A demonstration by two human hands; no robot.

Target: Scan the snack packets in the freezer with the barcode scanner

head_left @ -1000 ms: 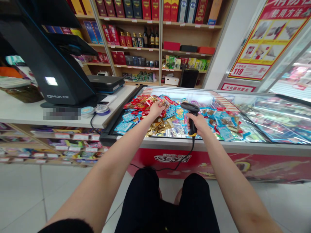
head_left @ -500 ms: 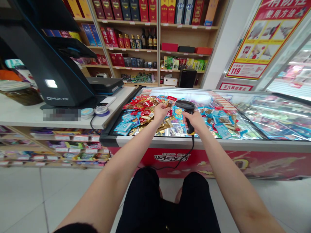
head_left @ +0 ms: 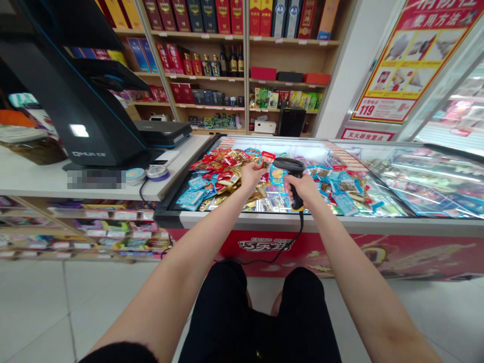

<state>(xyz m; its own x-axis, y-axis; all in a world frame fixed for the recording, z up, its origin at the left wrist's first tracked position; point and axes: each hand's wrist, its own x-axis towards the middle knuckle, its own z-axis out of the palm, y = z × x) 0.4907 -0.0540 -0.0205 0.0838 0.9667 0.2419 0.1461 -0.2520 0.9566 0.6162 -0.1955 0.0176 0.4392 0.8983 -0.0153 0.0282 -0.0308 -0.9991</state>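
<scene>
At frame centre, the left hand pinches a red plastic packet just left of the black pistol-shaped scanner the right hand grips.

I count 1 L grip, 1 R grip, 1 held scanner, 1 held pkt. Loose pkts on freezer: too many overlapping, can't get exact no. Bench: 1 POS terminal, 2 small round tubs, 1 lidded jar. Shelves behind: 3 tall dk bottles, 3 flat boxes (red, blk, orange).
</scene>
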